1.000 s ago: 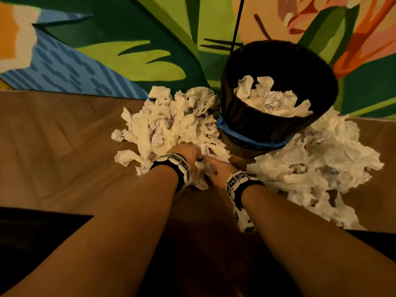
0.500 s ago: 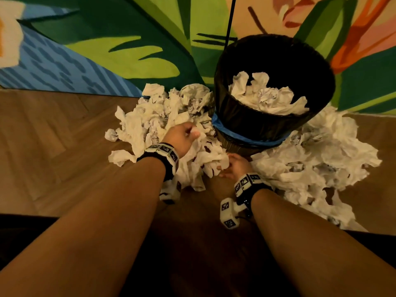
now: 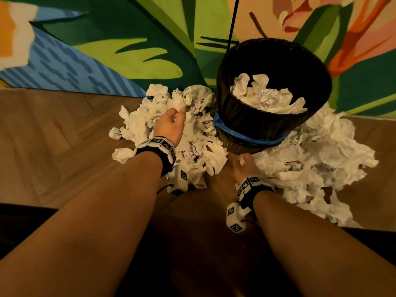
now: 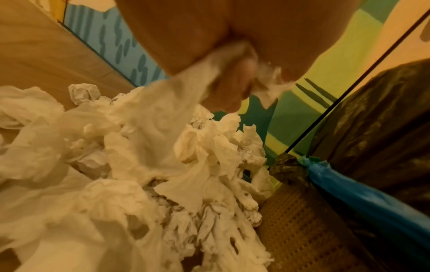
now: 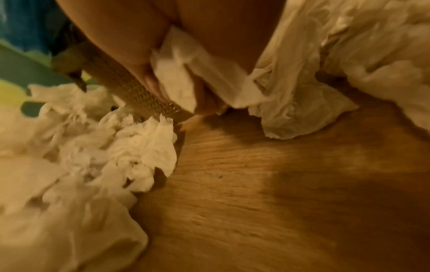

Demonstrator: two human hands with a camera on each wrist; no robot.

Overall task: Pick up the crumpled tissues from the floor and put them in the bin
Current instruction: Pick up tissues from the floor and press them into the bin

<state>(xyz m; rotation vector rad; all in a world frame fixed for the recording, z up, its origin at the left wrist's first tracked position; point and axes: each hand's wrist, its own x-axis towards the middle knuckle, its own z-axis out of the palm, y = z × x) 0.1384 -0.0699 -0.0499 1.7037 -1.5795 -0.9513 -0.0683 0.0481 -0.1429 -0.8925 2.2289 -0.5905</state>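
Observation:
A dark bin (image 3: 252, 116) with a black liner stands on the wooden floor by the painted wall, with crumpled white tissues (image 3: 267, 97) inside it. More tissues lie in a heap to its left (image 3: 192, 133) and another to its right (image 3: 317, 159). My left hand (image 3: 171, 125) is raised over the left heap and grips a wad of tissue (image 4: 190, 103) that trails down from the fist. My right hand (image 3: 243, 161) is low at the bin's foot, fingers curled round a tissue (image 5: 186, 77).
A thin black cord (image 3: 233, 20) runs down the mural wall behind the bin. A blue band of the liner (image 3: 246, 136) wraps the woven bin base (image 4: 302, 220). Bare wooden floor (image 3: 53, 136) lies left of the heap and in front of my arms.
My left hand has lifted from the floor with tissue in its grip and moved up and toward the bin. My right hand has closed round a tissue at the bin's foot.

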